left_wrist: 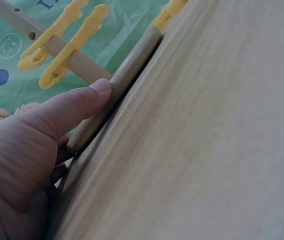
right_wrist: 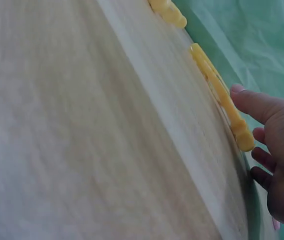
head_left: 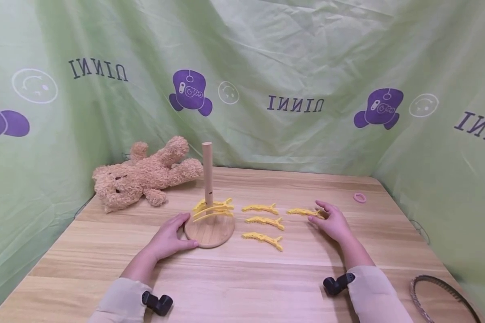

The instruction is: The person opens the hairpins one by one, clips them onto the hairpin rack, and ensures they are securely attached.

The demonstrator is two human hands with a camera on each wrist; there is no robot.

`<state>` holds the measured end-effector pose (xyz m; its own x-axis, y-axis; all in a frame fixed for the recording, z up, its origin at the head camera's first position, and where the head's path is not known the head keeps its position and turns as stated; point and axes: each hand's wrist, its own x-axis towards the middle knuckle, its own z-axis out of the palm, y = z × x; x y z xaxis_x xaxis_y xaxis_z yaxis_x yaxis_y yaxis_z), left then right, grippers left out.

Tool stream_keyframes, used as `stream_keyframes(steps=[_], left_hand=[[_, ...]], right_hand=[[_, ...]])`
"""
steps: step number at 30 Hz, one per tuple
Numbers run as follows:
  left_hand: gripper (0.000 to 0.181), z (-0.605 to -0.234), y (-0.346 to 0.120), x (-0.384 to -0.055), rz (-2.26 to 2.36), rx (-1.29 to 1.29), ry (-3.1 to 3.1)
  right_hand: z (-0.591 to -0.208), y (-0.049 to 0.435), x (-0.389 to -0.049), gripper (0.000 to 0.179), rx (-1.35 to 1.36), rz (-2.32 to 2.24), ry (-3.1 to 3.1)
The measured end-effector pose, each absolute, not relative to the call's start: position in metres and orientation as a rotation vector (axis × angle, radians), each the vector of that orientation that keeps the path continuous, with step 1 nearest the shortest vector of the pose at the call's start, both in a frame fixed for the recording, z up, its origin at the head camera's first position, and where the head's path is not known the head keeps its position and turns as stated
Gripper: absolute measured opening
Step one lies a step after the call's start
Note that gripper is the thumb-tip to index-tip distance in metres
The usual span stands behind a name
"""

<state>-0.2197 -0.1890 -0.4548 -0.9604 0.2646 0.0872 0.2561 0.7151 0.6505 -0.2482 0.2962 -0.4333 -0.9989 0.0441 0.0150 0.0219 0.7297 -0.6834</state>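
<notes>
A wooden stand with a round base and an upright dowel is on the table. My left hand grips the base's left edge, and in the left wrist view its thumb presses the rim. Yellow alligator hair clips sit across the lower dowel. To the right, three more yellow clips lie in a column. My right hand is at the forked end of a separate yellow hair clip. In the right wrist view, thumb and fingers are spread around that clip, not closed on it.
A curly brown teddy bear lies on its side at the back left. A pink hair tie lies at the back right, and a dark headband at the front right edge. Green printed curtains surround the wooden table.
</notes>
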Motion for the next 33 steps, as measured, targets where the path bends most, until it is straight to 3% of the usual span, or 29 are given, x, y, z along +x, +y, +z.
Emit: stream_keyframes(steps=[33], left_hand=[[0.098, -0.457, -0.19, -0.221, 1.088, 0.457, 2.9]], right_hand=[[-0.433, 0.311, -0.248, 0.053, 0.018, 1.021, -2.957]])
